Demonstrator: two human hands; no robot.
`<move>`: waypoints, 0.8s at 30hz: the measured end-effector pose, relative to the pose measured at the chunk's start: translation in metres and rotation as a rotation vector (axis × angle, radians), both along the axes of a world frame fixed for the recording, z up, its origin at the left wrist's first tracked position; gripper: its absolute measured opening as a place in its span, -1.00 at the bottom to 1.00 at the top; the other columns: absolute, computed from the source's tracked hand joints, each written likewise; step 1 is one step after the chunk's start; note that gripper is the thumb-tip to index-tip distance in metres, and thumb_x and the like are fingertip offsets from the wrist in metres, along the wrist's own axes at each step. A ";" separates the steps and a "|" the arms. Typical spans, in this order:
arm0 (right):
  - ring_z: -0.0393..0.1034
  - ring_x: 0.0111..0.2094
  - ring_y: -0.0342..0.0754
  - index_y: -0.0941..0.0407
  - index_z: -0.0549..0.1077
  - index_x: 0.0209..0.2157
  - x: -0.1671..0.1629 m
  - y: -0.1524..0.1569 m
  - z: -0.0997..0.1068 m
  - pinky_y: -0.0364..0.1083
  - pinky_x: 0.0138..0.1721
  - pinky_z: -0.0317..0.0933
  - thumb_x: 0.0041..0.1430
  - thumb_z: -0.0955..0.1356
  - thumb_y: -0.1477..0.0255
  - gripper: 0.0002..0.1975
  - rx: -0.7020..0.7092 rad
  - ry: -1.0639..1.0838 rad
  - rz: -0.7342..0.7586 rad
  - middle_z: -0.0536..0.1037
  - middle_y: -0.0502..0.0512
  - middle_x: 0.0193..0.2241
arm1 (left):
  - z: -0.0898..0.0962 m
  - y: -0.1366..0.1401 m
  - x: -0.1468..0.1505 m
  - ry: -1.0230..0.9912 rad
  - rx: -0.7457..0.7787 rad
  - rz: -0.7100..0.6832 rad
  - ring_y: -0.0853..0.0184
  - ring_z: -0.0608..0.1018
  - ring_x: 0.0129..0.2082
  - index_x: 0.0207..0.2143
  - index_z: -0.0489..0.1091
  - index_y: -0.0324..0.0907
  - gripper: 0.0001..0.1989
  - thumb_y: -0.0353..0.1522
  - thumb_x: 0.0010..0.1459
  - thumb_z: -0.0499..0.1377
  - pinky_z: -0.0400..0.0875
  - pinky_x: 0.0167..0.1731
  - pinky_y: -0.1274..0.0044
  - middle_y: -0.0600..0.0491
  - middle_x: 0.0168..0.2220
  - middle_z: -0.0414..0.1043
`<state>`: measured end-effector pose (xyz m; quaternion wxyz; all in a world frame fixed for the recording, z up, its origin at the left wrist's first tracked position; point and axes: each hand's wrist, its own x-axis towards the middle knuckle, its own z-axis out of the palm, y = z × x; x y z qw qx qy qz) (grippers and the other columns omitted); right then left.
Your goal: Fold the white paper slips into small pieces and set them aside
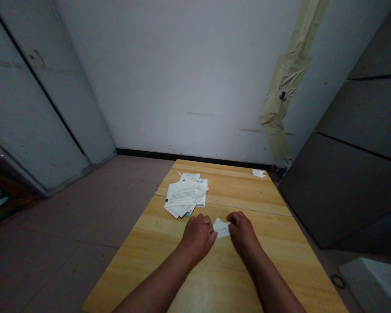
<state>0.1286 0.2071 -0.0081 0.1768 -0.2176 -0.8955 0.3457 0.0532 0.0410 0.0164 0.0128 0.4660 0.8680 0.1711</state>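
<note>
Between my two hands lies a small piece of folded white paper [222, 228], low over the wooden table [195, 282]. My left hand [200, 234] is closed on the paper's left edge, its fingers curled. On the opposite edge, my right hand [241, 229] pinches the paper, with thumb and fingers bent in. Parts of the paper are hidden behind the fingers. Beyond my left hand rests a loose, fanned pile of printed paper sheets [185, 194].
At the table's far right corner are small folded paper pieces [258, 173]. A white wall [182, 87] stands behind the table, with grey panels [355, 174] on the right and a cabinet [35, 95] on the left. A pale box [374, 278] sits at lower right.
</note>
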 end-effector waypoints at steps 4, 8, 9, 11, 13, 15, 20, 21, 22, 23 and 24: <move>0.34 -0.35 -0.06 0.12 0.41 -0.45 0.000 0.001 -0.002 -0.14 -0.29 0.18 -0.20 0.21 0.67 -0.73 0.005 0.017 -0.005 0.39 0.04 -0.43 | 0.005 0.023 -0.007 -0.018 -0.021 0.018 0.20 0.44 -0.18 -0.32 0.48 -0.16 -0.90 -0.38 0.10 0.18 0.31 -0.21 0.41 -0.01 -0.24 0.45; 0.35 -0.34 -0.06 0.12 0.41 -0.43 0.000 0.000 -0.002 -0.15 -0.27 0.18 -0.17 0.21 0.66 -0.74 0.006 0.021 -0.008 0.41 0.06 -0.41 | 0.006 0.031 -0.008 -0.015 -0.043 -0.012 0.17 0.41 -0.09 -0.21 0.45 -0.14 -0.80 -0.45 0.08 0.16 0.33 -0.14 0.39 -0.04 -0.12 0.41; 0.35 -0.33 -0.06 0.12 0.41 -0.43 0.001 0.000 -0.002 -0.15 -0.27 0.18 -0.17 0.21 0.67 -0.74 0.007 0.018 -0.009 0.41 0.06 -0.41 | 0.007 0.031 -0.007 -0.020 -0.055 -0.013 0.17 0.41 -0.09 -0.23 0.46 -0.14 -0.81 -0.46 0.08 0.16 0.34 -0.14 0.39 -0.05 -0.12 0.40; 0.35 -0.33 -0.06 0.11 0.40 -0.44 0.001 0.000 -0.001 -0.15 -0.26 0.18 -0.17 0.21 0.67 -0.74 0.005 0.012 -0.005 0.41 0.05 -0.41 | 0.010 0.031 -0.006 -0.046 -0.069 -0.007 0.18 0.42 -0.09 -0.25 0.46 -0.14 -0.81 -0.49 0.07 0.14 0.35 -0.13 0.40 -0.05 -0.12 0.40; 0.35 -0.33 -0.05 0.11 0.39 -0.44 0.002 -0.001 -0.001 -0.14 -0.26 0.19 -0.16 0.21 0.67 -0.74 0.000 0.010 0.000 0.41 0.06 -0.40 | 0.013 0.032 -0.005 -0.084 -0.071 0.002 0.19 0.43 -0.09 -0.24 0.45 -0.14 -0.77 -0.51 0.05 0.14 0.36 -0.14 0.42 -0.05 -0.12 0.41; 0.35 -0.33 -0.05 0.11 0.39 -0.43 0.002 -0.001 -0.001 -0.13 -0.26 0.19 -0.15 0.21 0.67 -0.75 -0.001 0.014 0.012 0.41 0.06 -0.40 | 0.015 0.033 -0.005 -0.107 -0.072 0.006 0.20 0.45 -0.11 -0.23 0.45 -0.14 -0.74 -0.54 0.02 0.13 0.36 -0.17 0.44 -0.04 -0.13 0.42; 0.35 -0.33 -0.05 0.10 0.40 -0.43 0.003 -0.001 -0.001 -0.13 -0.26 0.20 -0.15 0.22 0.67 -0.75 0.007 0.023 0.004 0.42 0.06 -0.39 | 0.013 0.041 -0.011 -0.128 -0.077 0.019 0.19 0.49 -0.15 -0.19 0.48 -0.12 -0.65 -0.58 -0.03 0.12 0.36 -0.20 0.45 -0.04 -0.17 0.45; 0.35 -0.33 -0.05 0.10 0.40 -0.43 0.003 -0.001 -0.001 -0.13 -0.26 0.20 -0.15 0.22 0.67 -0.75 0.004 0.023 0.001 0.42 0.06 -0.39 | 0.012 0.042 -0.014 -0.145 -0.083 0.018 0.19 0.49 -0.14 -0.18 0.49 -0.12 -0.63 -0.58 -0.05 0.13 0.37 -0.20 0.45 -0.04 -0.17 0.45; 0.35 -0.33 -0.05 0.10 0.41 -0.42 0.003 -0.001 -0.001 -0.13 -0.27 0.20 -0.15 0.22 0.66 -0.75 0.000 0.022 0.003 0.42 0.06 -0.39 | 0.011 0.043 -0.016 -0.164 -0.092 0.017 0.18 0.50 -0.14 -0.17 0.49 -0.12 -0.62 -0.57 -0.06 0.14 0.37 -0.20 0.46 -0.05 -0.17 0.45; 0.35 -0.34 -0.05 0.10 0.41 -0.42 0.003 -0.001 0.000 -0.13 -0.28 0.19 -0.15 0.22 0.66 -0.75 -0.005 0.022 0.004 0.42 0.06 -0.39 | 0.011 0.044 -0.018 -0.183 -0.103 0.016 0.18 0.50 -0.14 -0.16 0.50 -0.12 -0.60 -0.56 -0.08 0.16 0.37 -0.19 0.46 -0.05 -0.17 0.45; 0.35 -0.34 -0.05 0.11 0.41 -0.42 0.004 -0.001 0.000 -0.13 -0.28 0.19 -0.15 0.22 0.66 -0.75 -0.011 0.021 0.006 0.42 0.06 -0.39 | 0.011 0.045 -0.019 -0.200 -0.113 0.014 0.18 0.50 -0.14 -0.15 0.51 -0.12 -0.60 -0.55 -0.09 0.17 0.37 -0.19 0.47 -0.05 -0.17 0.45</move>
